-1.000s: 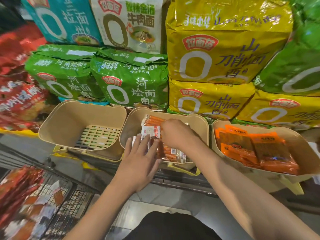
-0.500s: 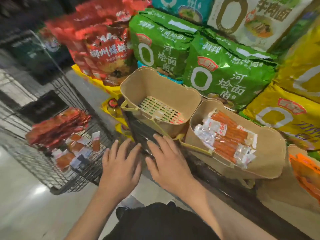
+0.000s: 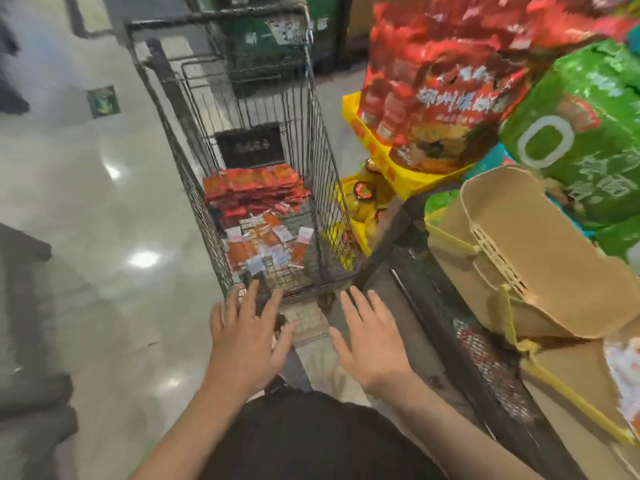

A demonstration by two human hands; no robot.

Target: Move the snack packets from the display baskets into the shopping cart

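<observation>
A wire shopping cart (image 3: 194, 157) stands ahead of me on the floor. Inside lie a stack of red snack packets (image 3: 254, 190) and a loose heap of orange-and-white snack packets (image 3: 265, 245). My left hand (image 3: 246, 336) and my right hand (image 3: 372, 337) hover side by side just short of the cart's near end, fingers spread, holding nothing. A tan display basket (image 3: 540, 244) sits at the right with no packets showing in it. At the lower right edge, a second basket (image 3: 568, 368) shows a corner of a packet (image 3: 627, 368).
Big red noodle bags (image 3: 446, 81) and green noodle bags (image 3: 581, 133) are piled behind the baskets on the right. A black wire shelf (image 3: 485, 344) carries the baskets. Yellow goods (image 3: 367, 206) sit between cart and shelf. Glossy floor (image 3: 104, 220) stretches to the left.
My view has swung left from the baskets to the cart. Both hands left the middle basket and now hover, holding nothing, at the cart's near end.
</observation>
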